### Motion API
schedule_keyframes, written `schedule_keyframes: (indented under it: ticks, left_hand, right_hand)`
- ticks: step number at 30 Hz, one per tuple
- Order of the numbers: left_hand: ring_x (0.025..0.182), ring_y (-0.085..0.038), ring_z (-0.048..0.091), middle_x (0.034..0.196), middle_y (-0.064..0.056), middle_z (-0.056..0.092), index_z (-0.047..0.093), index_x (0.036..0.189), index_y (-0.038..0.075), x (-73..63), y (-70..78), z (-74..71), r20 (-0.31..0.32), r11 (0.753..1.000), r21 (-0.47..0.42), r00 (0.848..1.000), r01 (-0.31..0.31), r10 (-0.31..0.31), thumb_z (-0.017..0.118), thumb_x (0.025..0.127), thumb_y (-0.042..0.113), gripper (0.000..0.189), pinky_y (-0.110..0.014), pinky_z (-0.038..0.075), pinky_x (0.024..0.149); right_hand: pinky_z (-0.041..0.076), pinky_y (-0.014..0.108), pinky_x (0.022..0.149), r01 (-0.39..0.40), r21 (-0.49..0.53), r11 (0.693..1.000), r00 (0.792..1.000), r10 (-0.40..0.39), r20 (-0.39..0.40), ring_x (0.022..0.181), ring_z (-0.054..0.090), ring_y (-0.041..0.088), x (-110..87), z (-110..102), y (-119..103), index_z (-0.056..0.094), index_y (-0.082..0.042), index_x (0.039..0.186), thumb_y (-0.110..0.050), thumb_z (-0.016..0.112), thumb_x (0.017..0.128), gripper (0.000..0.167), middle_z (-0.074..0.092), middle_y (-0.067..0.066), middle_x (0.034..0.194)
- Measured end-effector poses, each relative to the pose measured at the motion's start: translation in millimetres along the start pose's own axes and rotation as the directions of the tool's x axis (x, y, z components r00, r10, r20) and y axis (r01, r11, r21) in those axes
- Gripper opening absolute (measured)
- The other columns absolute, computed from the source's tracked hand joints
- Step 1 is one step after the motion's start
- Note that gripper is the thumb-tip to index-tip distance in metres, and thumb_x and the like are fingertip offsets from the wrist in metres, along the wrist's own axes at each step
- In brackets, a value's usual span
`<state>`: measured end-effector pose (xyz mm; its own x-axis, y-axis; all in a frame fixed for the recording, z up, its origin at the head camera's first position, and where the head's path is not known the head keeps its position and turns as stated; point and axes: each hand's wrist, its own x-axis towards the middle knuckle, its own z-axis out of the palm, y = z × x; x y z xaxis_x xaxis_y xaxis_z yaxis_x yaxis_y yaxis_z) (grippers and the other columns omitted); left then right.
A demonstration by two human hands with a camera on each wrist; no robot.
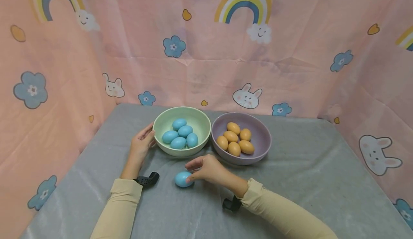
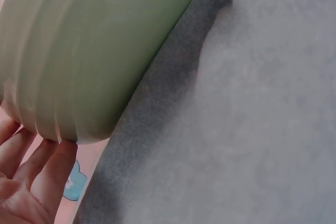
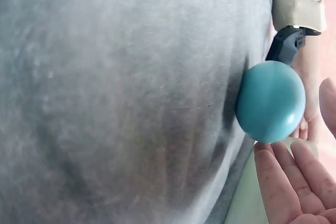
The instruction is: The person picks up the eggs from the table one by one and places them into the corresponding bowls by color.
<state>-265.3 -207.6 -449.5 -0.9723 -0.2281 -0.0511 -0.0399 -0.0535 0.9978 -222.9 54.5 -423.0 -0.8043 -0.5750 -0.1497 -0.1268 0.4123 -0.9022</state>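
Against the left side of the green bowl (image 1: 182, 152), my left hand (image 1: 142, 144) rests its fingertips; the left wrist view shows the extended fingers (image 2: 50, 174) touching the bowl's outer wall (image 2: 89, 56). Several blue eggs (image 1: 178, 143) lie inside that bowl. A single blue egg (image 1: 183, 179) lies on the grey cloth in front of it. My right hand (image 1: 209, 169) is at this egg from the right, fingers spread past its far side and thumb close by. In the right wrist view, fingertips (image 3: 265, 148) reach the egg's edge (image 3: 270, 100), while the thumb (image 3: 328, 103) stands apart from it.
A purple bowl (image 1: 264, 149) with several orange-brown eggs (image 1: 234, 148) stands right beside the green one. Both stand on a grey cloth-covered table (image 1: 309, 181). A pink patterned curtain (image 1: 206, 81) rises along the back and sides. Each wrist carries a black camera mount (image 1: 148, 179).
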Motion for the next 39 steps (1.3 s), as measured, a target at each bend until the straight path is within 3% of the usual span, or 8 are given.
schedule_keyframes:
  ticks: [10,15,19,25,32,39]
  left_hand:
    - [0.137,-0.02,0.051,0.155,-0.007,0.045,0.045,0.149,0.011,-0.2,1.5,0.6,-0.001,1.0,0.004,1.0,-0.004,0.004,0.054,0.103,0.017,0.047,-0.011,0.054,0.087]
    - [0.132,-0.015,0.055,0.155,-0.008,0.045,0.046,0.149,0.011,0.1,1.3,0.0,-0.008,1.0,-0.001,1.0,-0.011,0.011,0.054,0.103,0.017,0.047,-0.01,0.054,0.085]
    - [0.135,-0.019,0.052,0.154,-0.008,0.046,0.046,0.149,0.009,-0.1,0.3,0.3,-0.003,1.0,0.0,1.0,-0.017,0.017,0.054,0.103,0.016,0.047,-0.01,0.054,0.086]
    - [0.139,-0.024,0.049,0.154,-0.009,0.045,0.046,0.149,0.009,-0.5,-0.4,0.5,0.001,1.0,-0.005,1.0,-0.021,0.021,0.053,0.103,0.015,0.047,-0.011,0.054,0.087]
    - [0.137,-0.022,0.051,0.154,-0.009,0.046,0.046,0.149,0.009,0.4,0.5,0.8,-0.004,1.0,-0.013,1.0,-0.013,0.013,0.054,0.103,0.015,0.047,-0.011,0.054,0.087]
    - [0.137,-0.021,0.051,0.155,-0.009,0.045,0.045,0.149,0.009,1.5,-0.1,0.2,-0.003,1.0,-0.022,1.0,-0.008,0.008,0.054,0.103,0.015,0.048,-0.011,0.054,0.087]
  right_hand:
    - [0.054,0.016,0.076,0.009,-0.104,0.995,1.0,-0.009,0.006,0.088,0.065,0.001,5.1,7.6,4.1,0.077,-0.002,0.106,-0.011,0.089,0.072,0.038,0.078,0.008,0.102]
    - [0.054,0.016,0.074,0.008,-0.139,0.99,1.0,-0.009,-0.009,0.083,0.063,0.0,5.7,9.1,2.5,0.078,-0.004,0.103,-0.012,0.09,0.07,0.036,0.078,0.007,0.098]
    - [0.054,0.016,0.071,-0.001,-0.143,0.99,1.0,-0.002,-0.023,0.081,0.063,-0.001,4.9,6.8,-3.3,0.079,-0.005,0.102,-0.015,0.091,0.07,0.035,0.079,0.005,0.096]
    - [0.056,0.019,0.074,-0.002,-0.12,0.993,0.995,-0.01,-0.099,0.088,0.066,0.003,4.4,-12.2,-32.9,0.079,-0.01,0.106,-0.021,0.09,0.072,0.037,0.078,0.002,0.101]
    - [0.059,0.026,0.083,0.03,-0.118,0.993,0.96,-0.061,-0.273,0.105,0.07,0.015,19.5,-37.9,-62.0,0.077,-0.011,0.112,-0.023,0.089,0.074,0.043,0.078,0.004,0.105]
    - [0.06,0.034,0.086,-0.023,-0.2,0.98,0.923,-0.056,-0.381,0.102,0.072,0.022,55.1,-55.5,-61.8,0.075,-0.009,0.117,-0.028,0.087,0.077,0.046,0.077,0.009,0.107]
